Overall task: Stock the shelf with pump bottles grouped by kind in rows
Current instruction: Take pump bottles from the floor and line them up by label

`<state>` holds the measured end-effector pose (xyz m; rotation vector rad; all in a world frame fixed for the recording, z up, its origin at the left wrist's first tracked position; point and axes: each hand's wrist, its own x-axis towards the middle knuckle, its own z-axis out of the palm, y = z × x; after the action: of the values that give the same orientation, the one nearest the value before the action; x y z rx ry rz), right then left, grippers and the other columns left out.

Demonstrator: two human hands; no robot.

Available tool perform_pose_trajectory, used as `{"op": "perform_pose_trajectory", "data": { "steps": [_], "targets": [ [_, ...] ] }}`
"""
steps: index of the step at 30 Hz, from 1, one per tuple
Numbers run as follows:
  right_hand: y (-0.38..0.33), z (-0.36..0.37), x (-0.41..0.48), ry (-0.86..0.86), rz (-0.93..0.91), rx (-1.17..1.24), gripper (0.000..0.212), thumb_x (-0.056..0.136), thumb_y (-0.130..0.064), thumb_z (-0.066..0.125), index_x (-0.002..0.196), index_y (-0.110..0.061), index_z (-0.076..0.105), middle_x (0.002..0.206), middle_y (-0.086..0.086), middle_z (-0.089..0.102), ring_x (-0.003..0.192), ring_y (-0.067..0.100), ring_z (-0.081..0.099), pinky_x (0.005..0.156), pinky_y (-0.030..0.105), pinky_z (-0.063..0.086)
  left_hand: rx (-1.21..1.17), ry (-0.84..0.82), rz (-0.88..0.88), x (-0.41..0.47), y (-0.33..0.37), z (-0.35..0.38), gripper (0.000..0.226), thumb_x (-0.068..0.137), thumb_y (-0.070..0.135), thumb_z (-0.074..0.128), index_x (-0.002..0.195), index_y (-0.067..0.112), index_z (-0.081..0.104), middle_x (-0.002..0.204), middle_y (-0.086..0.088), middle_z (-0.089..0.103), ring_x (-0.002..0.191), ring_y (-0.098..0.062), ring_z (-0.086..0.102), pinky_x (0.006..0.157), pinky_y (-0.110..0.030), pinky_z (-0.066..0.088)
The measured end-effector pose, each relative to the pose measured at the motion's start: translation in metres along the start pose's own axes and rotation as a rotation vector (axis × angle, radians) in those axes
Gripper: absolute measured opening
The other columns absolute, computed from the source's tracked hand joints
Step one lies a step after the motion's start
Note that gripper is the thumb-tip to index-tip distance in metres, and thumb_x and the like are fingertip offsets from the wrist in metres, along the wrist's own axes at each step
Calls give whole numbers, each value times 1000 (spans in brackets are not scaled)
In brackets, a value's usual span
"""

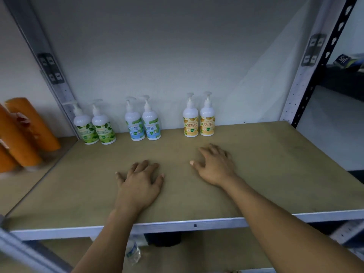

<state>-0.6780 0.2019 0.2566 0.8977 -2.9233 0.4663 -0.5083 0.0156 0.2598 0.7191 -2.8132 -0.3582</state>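
Along the back wall of the tan shelf board [275, 170] stand three pairs of white pump bottles. Two green-label bottles [94, 127] are at the left, two blue-label bottles [143, 123] in the middle, two yellow-label bottles [199, 119] to the right. All stand upright, each pair side by side. My left hand [140, 182] lies flat on the board with fingers spread, holding nothing. My right hand [214, 164] rests palm down a little further in, also with nothing in it. Both hands are well in front of the bottles.
Perforated metal uprights [307, 79] frame the shelf left and right; a white rail [177, 223] runs along the front edge. Orange containers [21, 133] stand on the neighbouring shelf at left. A clear plastic bottle [134, 251] lies on the shelf below.
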Motion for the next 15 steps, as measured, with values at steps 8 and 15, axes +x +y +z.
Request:
{"op": "perform_pose_trajectory", "data": {
  "steps": [8,15],
  "targets": [
    [-26,-18,-101,-166,-75,-40,75,94,-71,30,157,-31,25,168,2,12,154,23,6,123,51,6,22,-137,23,-59,1,-18,58,97,64,31,152,44,30,163,16,21,152,-16,14,118,-64,8],
    [-46,-41,-164,-249,-111,-101,69,94,-67,40,151,-29,34,163,2,26,149,28,21,119,48,21,-46,-189,96,-127,-19,-51,74,84,73,31,148,38,43,160,8,32,148,-15,26,119,-48,21]
  ]
}}
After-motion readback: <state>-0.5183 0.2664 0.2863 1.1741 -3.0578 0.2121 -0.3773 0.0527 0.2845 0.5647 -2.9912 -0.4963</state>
